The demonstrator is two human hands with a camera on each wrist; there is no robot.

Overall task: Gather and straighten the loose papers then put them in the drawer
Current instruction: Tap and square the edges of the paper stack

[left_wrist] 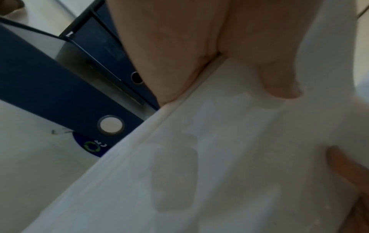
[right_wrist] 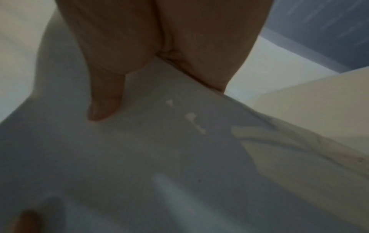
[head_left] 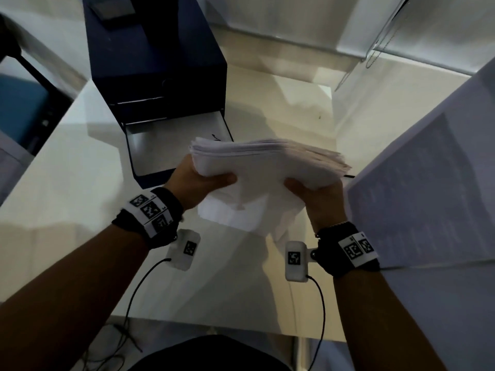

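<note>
Saw one dark blue drawer unit [head_left: 158, 57] on white table [head_left: 67, 183]; bottom drawer [head_left: 171, 145] stood pulled out, pale floor showing, nothing visible inside. Round finger hole in drawer front showed in left wrist view. One thick stack of white papers [head_left: 267, 167] was held above table, just right of open drawer, far edges fanned, uneven. My left hand [head_left: 198, 183] grasped stack's left end, thumb on top. My right hand [head_left: 316, 194] grasped right end likewise. Large printed sheet [head_left: 428, 188] lay at right.
</note>
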